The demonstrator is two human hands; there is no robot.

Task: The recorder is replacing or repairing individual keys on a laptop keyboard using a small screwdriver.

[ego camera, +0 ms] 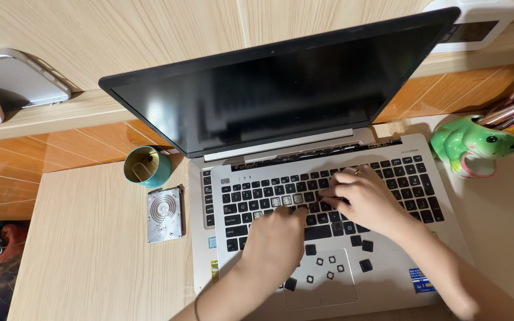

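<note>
Pressing curled fingers [328,193] onto keyboard [388,178].

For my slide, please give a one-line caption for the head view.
Two hands, left hand and right hand, work on the silver laptop's black keyboard; loose black keycaps lie near its touchpad.

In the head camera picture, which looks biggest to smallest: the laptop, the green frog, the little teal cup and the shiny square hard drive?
1. Laptop
2. Green frog
3. Hard drive and teal cup look about alike, so I won't rank them.

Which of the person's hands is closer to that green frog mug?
Right. The right hand rests on the keyboard, nearer the frog mug; the left hand lies farther away, across the keys.
</note>
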